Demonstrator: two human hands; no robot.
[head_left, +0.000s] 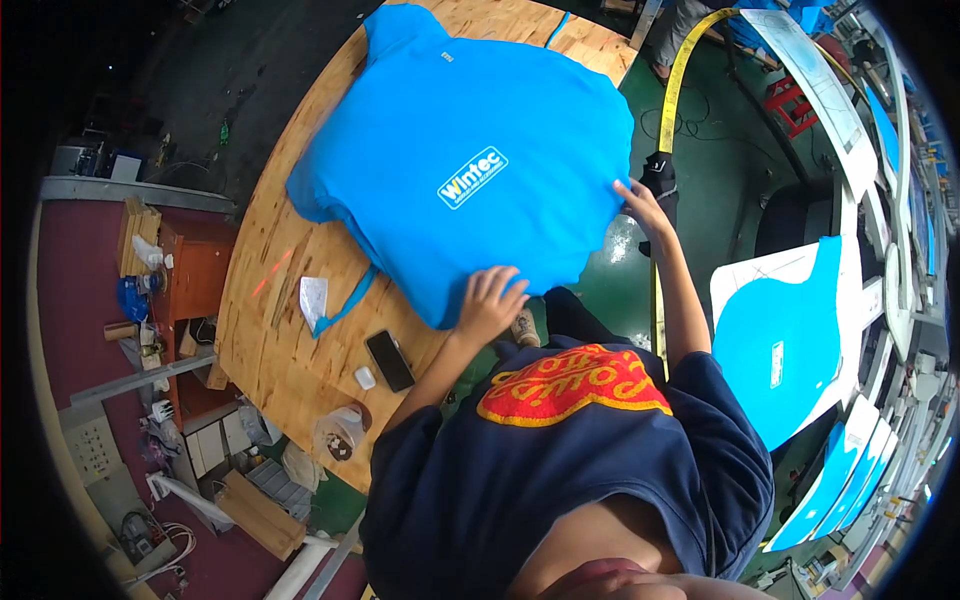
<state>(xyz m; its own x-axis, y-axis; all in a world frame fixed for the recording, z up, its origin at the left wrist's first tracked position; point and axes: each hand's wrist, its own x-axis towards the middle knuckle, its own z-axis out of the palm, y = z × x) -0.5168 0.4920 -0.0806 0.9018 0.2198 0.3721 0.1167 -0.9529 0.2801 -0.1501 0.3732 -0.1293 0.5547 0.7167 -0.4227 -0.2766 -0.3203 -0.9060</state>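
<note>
A large blue fabric cover [400,140] with a small white printed patch spreads over the wooden table [262,330] and overhangs its right side. Its surface is smooth, with gathered edges and a blue strap [352,300] trailing onto the wood. My left hand [490,300] rests on the near edge of the cover, fingers apart and stretched out. At the right edge, my right hand [642,208] has its fingers closed on the fabric; what lies under the fingers is hidden.
On the table's near left lie a black phone [390,361], a small white case [365,378], a clear plastic cup [339,432] and a white paper slip [314,298]. To the right stands a curved rack with blue printed panels [785,345]. A yellow band [683,65] arches beside the table.
</note>
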